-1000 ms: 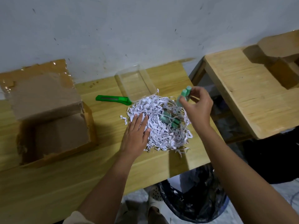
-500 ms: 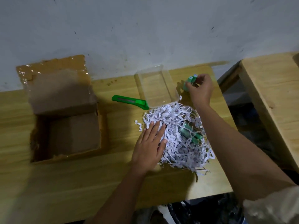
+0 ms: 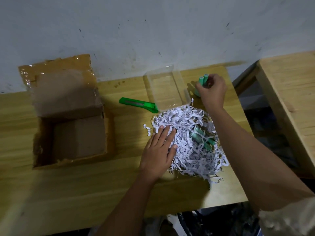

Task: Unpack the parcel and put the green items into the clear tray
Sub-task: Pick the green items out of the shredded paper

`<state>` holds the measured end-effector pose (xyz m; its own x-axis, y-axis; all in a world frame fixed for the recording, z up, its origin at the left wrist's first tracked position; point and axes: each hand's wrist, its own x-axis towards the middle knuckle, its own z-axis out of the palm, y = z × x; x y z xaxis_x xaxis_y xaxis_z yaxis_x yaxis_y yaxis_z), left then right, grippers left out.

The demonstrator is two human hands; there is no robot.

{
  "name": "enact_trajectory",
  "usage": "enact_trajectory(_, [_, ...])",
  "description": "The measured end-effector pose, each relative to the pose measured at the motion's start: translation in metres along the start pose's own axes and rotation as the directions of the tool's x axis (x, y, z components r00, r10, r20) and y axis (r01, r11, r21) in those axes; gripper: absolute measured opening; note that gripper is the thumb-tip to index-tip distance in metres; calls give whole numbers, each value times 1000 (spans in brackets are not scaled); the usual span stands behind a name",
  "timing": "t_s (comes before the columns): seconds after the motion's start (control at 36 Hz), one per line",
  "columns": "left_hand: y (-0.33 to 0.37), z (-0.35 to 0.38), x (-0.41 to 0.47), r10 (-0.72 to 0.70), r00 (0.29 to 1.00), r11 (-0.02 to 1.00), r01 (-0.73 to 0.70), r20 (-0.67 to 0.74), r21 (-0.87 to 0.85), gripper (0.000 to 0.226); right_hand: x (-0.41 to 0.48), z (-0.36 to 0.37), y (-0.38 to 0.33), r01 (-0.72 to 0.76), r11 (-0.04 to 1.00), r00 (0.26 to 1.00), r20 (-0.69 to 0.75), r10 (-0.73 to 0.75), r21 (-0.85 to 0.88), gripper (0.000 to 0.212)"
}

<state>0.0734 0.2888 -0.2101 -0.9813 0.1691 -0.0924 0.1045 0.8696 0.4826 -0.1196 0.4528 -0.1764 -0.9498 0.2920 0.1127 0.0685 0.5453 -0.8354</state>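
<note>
My right hand grips a pair of green cylinders just right of the clear tray, which holds nothing. My left hand lies flat, fingers spread, on the left side of a heap of shredded white paper. More green cylinders lie half buried in the middle of the heap. The opened cardboard parcel stands at the left with its flap up and looks hollow inside.
A green box cutter lies between the parcel and the tray, touching the tray's near corner. A second wooden table stands to the right across a gap. A dark bin bag sits below the table's front edge.
My right hand has carried the green cylinders from above the paper heap back and right, to beside the tray's right wall. My left hand has stayed on the paper.
</note>
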Motion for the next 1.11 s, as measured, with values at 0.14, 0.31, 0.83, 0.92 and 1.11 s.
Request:
enact_trajectory(0.14, [-2, 3, 1, -2, 1000, 1000, 2, 7, -4, 54, 12, 7, -6, 24, 997, 999, 39, -21, -72, 41])
enact_trajectory(0.31, [-6, 6, 3, 23, 1000, 999, -23, -15, -24, 54, 26, 22, -8, 33, 990, 988, 151, -12, -136, 38])
enact_trajectory(0.83, [-4, 6, 0, 10, 998, 1000, -10, -63, 9, 53, -110, -72, -15, 145, 988, 981, 123, -150, 47, 7])
enact_trajectory(0.92, [-5, 6, 1, 17, 997, 1000, -16, -76, 5, 53, -134, -68, -7, 222, 975, 920, 328, -213, 11, 9])
enact_trajectory(1.11, [-5, 6, 0, 19, 995, 1000, -19, -97, -2, 54, -139, -63, 12, 224, 959, 921, 359, -151, -172, 23])
